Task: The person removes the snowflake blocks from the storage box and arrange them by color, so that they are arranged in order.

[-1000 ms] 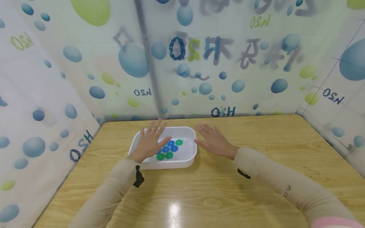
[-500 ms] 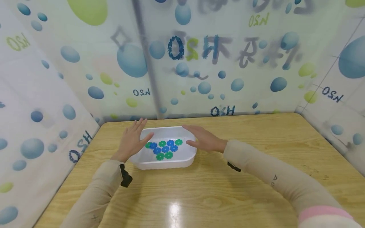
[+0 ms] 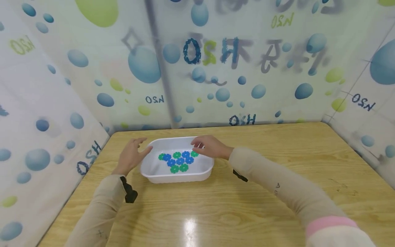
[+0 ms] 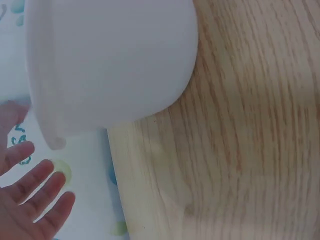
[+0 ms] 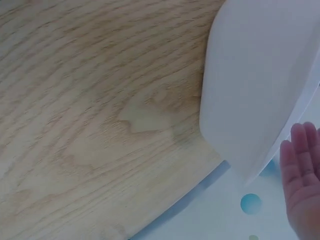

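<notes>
A white plastic tray [image 3: 179, 178] stands on the wooden table, with several flower-shaped pieces lying flat in it, some blue [image 3: 180, 161] and some green [image 3: 174, 169]. Just off the tray's left end is my left hand [image 3: 130, 158], thumb at the rim; its fingers show spread in the left wrist view. My right hand [image 3: 211, 146] hovers over the right end, fingers bent slightly down above a green piece [image 3: 194, 154] that it partly covers. In the right wrist view, its fingers [image 5: 300, 150] lie close together beside the rim. Neither hand holds anything.
The wooden table [image 3: 262, 192] reaches back to a wall covering [image 3: 216, 82] printed with blue and green bubbles and lettering. Similar covering [image 3: 46, 137] hangs along the left side. Dark straps show at both sleeve cuffs.
My left hand has moved left from over the tray to beside its left end, uncovering pieces. My right hand has come left over the right end, its fingers bending. The tray stays put.
</notes>
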A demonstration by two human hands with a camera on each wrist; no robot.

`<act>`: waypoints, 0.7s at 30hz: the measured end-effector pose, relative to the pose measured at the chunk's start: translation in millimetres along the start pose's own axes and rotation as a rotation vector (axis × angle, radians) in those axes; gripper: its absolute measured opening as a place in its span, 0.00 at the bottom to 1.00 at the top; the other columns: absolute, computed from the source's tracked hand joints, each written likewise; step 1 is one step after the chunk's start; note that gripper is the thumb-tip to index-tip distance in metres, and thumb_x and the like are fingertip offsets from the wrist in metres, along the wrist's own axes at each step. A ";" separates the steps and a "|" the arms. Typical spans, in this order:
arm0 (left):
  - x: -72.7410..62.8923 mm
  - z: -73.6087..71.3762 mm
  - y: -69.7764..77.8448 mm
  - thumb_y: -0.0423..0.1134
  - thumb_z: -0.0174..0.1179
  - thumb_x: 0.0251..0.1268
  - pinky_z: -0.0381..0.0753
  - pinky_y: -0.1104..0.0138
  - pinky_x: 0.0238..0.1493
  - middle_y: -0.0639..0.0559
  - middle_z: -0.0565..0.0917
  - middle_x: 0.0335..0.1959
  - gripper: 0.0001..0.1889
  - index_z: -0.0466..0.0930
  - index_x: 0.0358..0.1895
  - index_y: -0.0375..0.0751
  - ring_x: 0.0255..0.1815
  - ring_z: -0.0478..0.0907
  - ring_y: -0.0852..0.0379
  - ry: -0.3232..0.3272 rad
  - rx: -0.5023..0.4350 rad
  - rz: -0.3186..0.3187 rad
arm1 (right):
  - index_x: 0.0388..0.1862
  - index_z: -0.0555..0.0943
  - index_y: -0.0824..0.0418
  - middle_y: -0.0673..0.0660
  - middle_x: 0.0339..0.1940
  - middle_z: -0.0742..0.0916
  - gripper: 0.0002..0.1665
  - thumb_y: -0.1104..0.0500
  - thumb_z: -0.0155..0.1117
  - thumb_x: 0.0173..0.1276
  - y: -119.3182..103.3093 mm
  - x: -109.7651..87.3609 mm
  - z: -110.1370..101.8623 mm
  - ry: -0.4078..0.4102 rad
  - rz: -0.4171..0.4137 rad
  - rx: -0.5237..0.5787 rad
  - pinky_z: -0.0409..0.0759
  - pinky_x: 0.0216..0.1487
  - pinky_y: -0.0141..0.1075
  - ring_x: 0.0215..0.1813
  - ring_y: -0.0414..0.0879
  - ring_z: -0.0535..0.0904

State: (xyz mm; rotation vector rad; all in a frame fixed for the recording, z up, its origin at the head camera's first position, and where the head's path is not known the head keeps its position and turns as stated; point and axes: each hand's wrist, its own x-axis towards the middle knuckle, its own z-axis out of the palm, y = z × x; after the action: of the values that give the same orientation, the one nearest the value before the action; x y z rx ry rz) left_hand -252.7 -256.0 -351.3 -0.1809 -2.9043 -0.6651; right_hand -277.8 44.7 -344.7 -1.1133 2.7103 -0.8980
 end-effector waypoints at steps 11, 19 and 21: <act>-0.2 -2.5 -10.1 0.38 0.53 0.63 0.78 0.62 0.32 0.31 0.73 0.46 0.21 0.67 0.56 0.31 0.41 0.75 0.41 -0.109 -0.276 -0.103 | 0.44 0.78 0.61 0.51 0.34 0.82 0.13 0.57 0.57 0.63 -4.8 22.0 9.3 0.000 0.077 0.021 0.74 0.38 0.27 0.36 0.41 0.75; 3.7 2.9 -15.3 0.36 0.52 0.63 0.79 0.63 0.32 0.33 0.72 0.47 0.20 0.67 0.56 0.31 0.42 0.73 0.44 -0.133 -0.349 -0.162 | 0.44 0.78 0.62 0.52 0.36 0.82 0.14 0.56 0.58 0.62 -1.6 33.7 15.6 -0.060 0.137 0.054 0.74 0.39 0.28 0.38 0.42 0.75; 4.6 4.2 -15.5 0.36 0.52 0.63 0.78 0.64 0.32 0.33 0.72 0.47 0.20 0.67 0.57 0.32 0.43 0.72 0.44 -0.141 -0.364 -0.179 | 0.45 0.78 0.63 0.52 0.36 0.82 0.15 0.57 0.59 0.62 0.2 35.5 17.4 -0.083 0.141 0.065 0.74 0.40 0.28 0.39 0.43 0.75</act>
State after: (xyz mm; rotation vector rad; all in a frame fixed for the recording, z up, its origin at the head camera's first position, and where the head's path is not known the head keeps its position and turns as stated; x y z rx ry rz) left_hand -260.1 -267.6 -360.7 -0.0088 -2.9267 -1.2584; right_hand -299.0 12.7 -354.1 -0.9129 2.6340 -0.8909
